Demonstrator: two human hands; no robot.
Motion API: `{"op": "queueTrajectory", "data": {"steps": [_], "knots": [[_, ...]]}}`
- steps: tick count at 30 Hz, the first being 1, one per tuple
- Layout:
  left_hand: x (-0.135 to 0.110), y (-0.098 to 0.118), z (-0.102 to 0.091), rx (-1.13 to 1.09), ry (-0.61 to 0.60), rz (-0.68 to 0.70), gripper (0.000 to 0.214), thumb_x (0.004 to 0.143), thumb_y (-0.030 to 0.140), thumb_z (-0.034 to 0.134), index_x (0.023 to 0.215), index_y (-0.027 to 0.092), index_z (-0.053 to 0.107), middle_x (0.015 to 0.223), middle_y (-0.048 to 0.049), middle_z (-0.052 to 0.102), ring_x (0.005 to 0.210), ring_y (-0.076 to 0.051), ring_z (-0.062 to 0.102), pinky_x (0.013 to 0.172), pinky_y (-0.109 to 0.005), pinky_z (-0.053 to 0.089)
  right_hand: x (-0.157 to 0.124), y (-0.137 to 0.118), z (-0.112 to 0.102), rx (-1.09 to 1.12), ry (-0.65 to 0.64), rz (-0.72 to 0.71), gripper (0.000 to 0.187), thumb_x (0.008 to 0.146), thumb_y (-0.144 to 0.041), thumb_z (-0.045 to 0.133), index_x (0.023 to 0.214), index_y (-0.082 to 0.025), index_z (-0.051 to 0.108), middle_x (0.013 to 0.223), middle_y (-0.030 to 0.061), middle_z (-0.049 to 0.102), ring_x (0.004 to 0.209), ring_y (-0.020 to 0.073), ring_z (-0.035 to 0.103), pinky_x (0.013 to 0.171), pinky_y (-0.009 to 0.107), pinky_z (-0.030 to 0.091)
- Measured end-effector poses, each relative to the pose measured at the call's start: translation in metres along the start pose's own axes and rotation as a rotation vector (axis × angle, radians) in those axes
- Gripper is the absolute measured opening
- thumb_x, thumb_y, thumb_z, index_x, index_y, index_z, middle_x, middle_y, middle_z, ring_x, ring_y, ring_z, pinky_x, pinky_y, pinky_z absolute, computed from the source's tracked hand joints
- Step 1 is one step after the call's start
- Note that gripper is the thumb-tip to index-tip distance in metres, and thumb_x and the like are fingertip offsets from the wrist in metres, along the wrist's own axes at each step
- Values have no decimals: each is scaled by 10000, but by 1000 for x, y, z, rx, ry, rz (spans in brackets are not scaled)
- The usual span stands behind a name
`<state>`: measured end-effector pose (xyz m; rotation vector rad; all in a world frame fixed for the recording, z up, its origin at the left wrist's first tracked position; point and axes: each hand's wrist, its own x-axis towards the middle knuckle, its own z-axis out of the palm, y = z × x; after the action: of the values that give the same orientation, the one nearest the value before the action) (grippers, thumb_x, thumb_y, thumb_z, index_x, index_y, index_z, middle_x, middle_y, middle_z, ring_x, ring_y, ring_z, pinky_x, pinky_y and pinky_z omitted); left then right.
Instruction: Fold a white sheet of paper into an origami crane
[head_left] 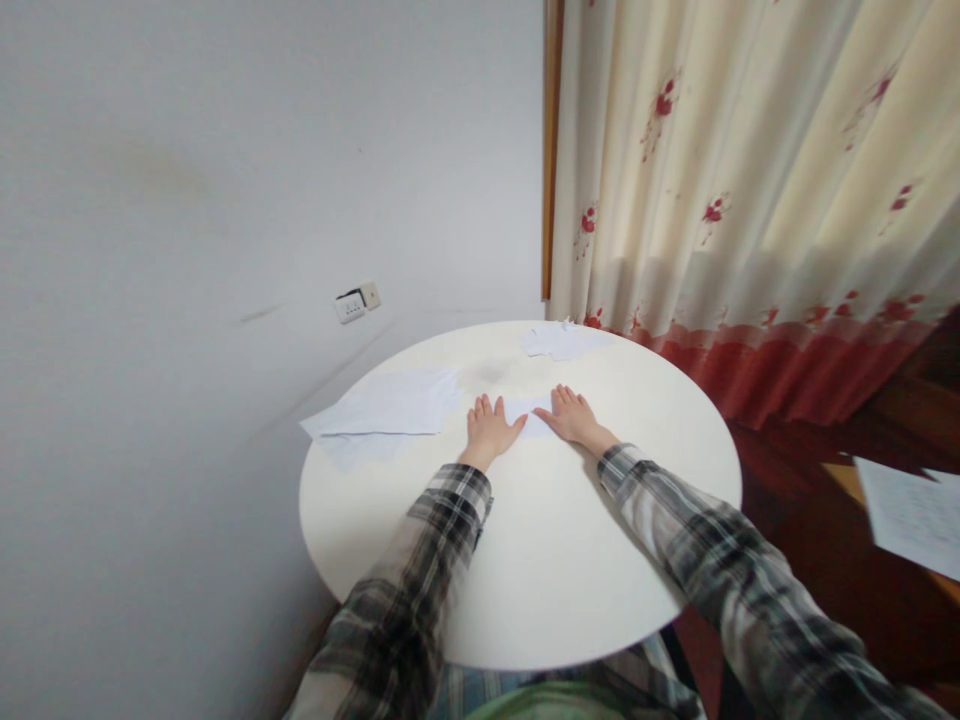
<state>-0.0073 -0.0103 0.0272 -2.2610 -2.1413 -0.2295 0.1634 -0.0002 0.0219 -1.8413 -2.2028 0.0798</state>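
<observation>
Round white table (540,570) bearing, near to far: left hand (489,428) and right hand (571,416) lying flat, fingers extended and close together, pressing a small paper sheet (529,414) between them; paper stack (390,408) leftward; crumpled sheets (564,340) beside the floral curtain (750,200).
</observation>
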Motion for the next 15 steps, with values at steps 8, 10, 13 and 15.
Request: {"op": "queueTrajectory", "data": {"steps": [8, 10, 13, 15], "knots": [[6, -10, 4, -13, 7, 5, 771, 789, 644, 194, 1357, 127, 262, 1447, -153, 186, 1337, -261, 141, 1056, -432, 163, 5, 16, 4, 12, -28, 76, 762, 838, -606, 211, 1360, -51, 239, 1432, 193, 186, 1331, 265, 138, 1041, 465, 131], [9, -12, 6, -20, 12, -1, 768, 790, 640, 188, 1356, 126, 266, 1447, -150, 185, 1338, -253, 139, 1061, -428, 157, 5, 17, 5, 10, -30, 76, 765, 837, -607, 215, 1359, -49, 242, 1431, 196, 187, 1330, 267, 139, 1040, 465, 131], [11, -15, 9, -25, 15, -6, 764, 794, 634, 184, 1357, 124, 263, 1448, -150, 185, 1339, -251, 138, 1063, -427, 152, 4, 16, 5, 7, -15, 71, 740, 844, -590, 232, 1350, -51, 260, 1426, 194, 207, 1326, 267, 156, 1035, 464, 141], [12, -16, 11, -22, 19, 4, 751, 801, 623, 186, 1357, 123, 262, 1445, -153, 192, 1338, -255, 141, 1062, -430, 153, 2, 16, 4, 10, 12, 60, 692, 850, -565, 263, 1327, -66, 305, 1414, 184, 252, 1314, 269, 190, 1026, 461, 161]]}}
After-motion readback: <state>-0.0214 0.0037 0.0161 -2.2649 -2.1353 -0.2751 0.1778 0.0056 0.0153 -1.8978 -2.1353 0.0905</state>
